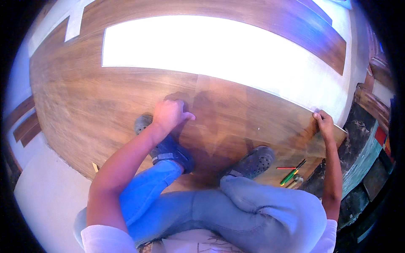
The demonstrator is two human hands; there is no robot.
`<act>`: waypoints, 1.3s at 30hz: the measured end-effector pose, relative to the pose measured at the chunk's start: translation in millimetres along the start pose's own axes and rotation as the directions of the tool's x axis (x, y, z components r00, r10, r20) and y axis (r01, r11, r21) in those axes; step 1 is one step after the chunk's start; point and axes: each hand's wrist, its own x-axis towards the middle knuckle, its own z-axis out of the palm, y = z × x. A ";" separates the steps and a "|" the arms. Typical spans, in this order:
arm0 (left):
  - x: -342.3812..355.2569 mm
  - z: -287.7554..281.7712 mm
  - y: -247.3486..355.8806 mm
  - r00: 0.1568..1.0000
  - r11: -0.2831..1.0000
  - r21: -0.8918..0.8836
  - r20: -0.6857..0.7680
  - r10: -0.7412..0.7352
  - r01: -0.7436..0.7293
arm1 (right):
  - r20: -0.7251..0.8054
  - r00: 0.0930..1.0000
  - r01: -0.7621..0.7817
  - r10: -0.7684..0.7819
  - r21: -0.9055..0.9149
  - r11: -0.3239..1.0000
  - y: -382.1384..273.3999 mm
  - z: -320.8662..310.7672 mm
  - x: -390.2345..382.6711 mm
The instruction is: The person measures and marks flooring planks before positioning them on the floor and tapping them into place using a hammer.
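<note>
My left hand (172,114), fingers curled and thumb out, is low over the wood-look planks (97,105) beside my left shoe; its fingertips are hidden. My right hand (322,121) grips the far edge of a plank (270,109) near its right end, along a long white strip (211,42) of bare surface. Beside my right shoe (249,164) lie several hand tools (291,175), among them one with a green handle and a thin red one.
More brown planks (295,33) border the white strip. Loose boards (27,128) lie on the pale floor (46,181) at left. At right, a dark, rough edge (354,152) runs beside stacked pieces of wood (371,99). My bent legs fill the lower middle.
</note>
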 end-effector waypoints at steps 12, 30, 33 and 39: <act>3.8 21.6 -13.2 0.988 0.996 -0.051 -0.139 0.061 -0.069 | -0.032 0.999 0.027 -0.027 -0.007 1.000 -2.8 -1.6 -6.2; 10.0 4.1 -13.4 0.992 0.951 -0.296 0.105 -0.063 0.091 | -0.022 0.997 0.078 -0.079 -0.041 0.996 2.3 15.2 5.1; 4.7 2.7 -8.8 0.995 0.973 -0.213 0.077 -0.070 0.085 | -0.014 0.997 0.079 -0.080 -0.021 0.997 4.1 16.6 4.2; 4.0 -0.4 -2.4 0.996 0.994 -0.074 0.018 -0.085 0.086 | -0.024 0.999 0.040 -0.040 -0.026 0.999 7.4 18.1 7.2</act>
